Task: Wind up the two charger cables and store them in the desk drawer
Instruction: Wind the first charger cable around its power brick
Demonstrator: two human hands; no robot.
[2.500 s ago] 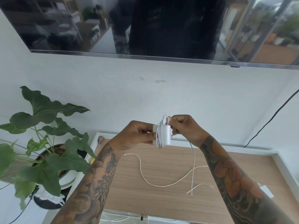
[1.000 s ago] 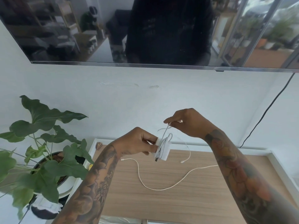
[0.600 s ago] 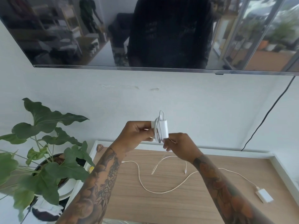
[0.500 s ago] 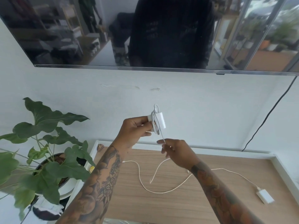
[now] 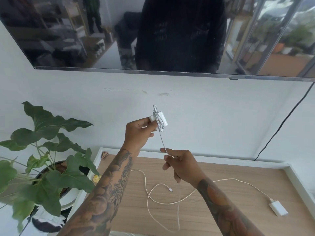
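- A person's left hand (image 5: 139, 133) pinches a white charger block (image 5: 159, 119) above the wooden desk (image 5: 221, 210), cable turns wrapped around the block.
- The right hand (image 5: 181, 165), lower and nearer the desk, has its fingers closed on the loose cable tail (image 5: 162, 142), drawn taut from the block.
- A second charger (image 5: 278, 208) lies near the desk's right edge, its cable (image 5: 150, 193) looping across the middle.
- Bare wood stays open between that loop and the white rim.
- A potted plant (image 5: 51, 159) crowds the desk's left edge.
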